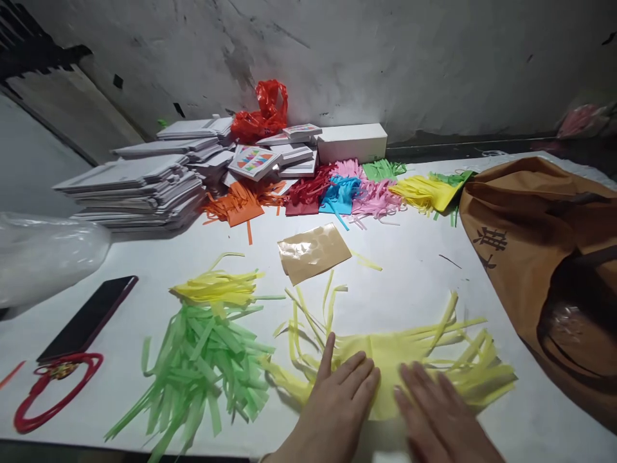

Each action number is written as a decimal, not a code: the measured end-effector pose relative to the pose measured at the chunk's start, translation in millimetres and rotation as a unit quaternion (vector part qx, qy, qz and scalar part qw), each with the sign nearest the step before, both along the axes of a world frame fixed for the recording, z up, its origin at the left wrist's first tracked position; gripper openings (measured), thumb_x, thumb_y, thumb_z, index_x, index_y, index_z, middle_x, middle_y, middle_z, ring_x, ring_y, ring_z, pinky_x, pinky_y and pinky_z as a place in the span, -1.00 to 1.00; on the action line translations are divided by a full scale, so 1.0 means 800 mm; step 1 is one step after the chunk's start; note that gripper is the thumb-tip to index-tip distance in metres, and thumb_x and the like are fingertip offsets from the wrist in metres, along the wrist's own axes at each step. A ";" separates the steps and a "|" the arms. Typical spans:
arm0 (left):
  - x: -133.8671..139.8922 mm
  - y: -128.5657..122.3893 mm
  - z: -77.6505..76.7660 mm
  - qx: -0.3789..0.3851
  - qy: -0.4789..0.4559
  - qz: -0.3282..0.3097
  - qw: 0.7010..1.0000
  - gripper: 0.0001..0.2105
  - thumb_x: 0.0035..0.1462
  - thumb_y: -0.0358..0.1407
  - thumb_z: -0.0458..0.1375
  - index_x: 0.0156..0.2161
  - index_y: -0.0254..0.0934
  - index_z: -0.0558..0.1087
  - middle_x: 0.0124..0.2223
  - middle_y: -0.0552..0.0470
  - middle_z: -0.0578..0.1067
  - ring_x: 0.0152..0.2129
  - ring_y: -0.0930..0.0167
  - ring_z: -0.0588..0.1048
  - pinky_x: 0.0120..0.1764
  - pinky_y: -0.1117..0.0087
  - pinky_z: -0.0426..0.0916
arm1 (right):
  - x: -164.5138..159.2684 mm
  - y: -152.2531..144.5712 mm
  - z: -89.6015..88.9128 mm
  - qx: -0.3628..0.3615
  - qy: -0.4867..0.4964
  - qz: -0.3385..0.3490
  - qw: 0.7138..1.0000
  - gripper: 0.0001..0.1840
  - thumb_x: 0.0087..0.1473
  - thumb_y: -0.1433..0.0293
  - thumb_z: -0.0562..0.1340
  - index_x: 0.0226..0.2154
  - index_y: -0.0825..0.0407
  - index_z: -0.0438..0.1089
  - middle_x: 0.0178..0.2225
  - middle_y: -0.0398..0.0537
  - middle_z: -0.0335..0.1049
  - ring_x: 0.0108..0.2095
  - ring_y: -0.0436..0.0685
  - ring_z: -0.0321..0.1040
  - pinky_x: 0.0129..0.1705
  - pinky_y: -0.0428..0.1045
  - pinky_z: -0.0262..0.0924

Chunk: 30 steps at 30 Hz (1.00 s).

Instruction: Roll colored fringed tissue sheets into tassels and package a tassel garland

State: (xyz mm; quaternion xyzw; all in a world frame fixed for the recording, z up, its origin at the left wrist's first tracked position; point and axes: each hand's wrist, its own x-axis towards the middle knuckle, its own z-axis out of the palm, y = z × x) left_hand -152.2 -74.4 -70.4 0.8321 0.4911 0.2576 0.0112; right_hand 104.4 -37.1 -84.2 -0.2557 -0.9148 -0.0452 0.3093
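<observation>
A sheet of yellow tissue paper (385, 347), cut into fringe strips on both sides, lies spread on the white table in front of me. My left hand (342, 392) rests flat on its left part, fingers stretched out over the uncut middle. On the right part lies my right hand (434, 405), slightly blurred, with its fingers extended and pressed to the paper. To the left are a bunch of green fringed tissue paper (212, 366) and, just behind it, a bunch of yellow fringed paper (219, 286). Neither hand grips anything.
A brown card with shiny tape (315, 249) lies mid-table. Behind it sit colourful tassel bunches (340, 193), stacked white packets (139, 186), a red plastic bag (265, 112) and a white box (351, 143). A phone (89, 315) is left; a brown bag (540, 257) is right.
</observation>
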 end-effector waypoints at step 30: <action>-0.023 0.039 0.022 -0.193 0.008 0.222 0.956 -0.86 0.25 -0.44 0.05 -0.28 -0.26 0.46 -0.36 -0.02 0.57 -0.34 0.22 0.49 -0.16 0.10 0.20 | -0.086 0.011 -0.017 -0.046 0.064 -0.011 0.997 -0.64 0.31 0.61 0.00 -0.12 0.17 0.49 -0.18 0.10 0.55 -0.06 0.24 0.39 0.15 0.18 0.11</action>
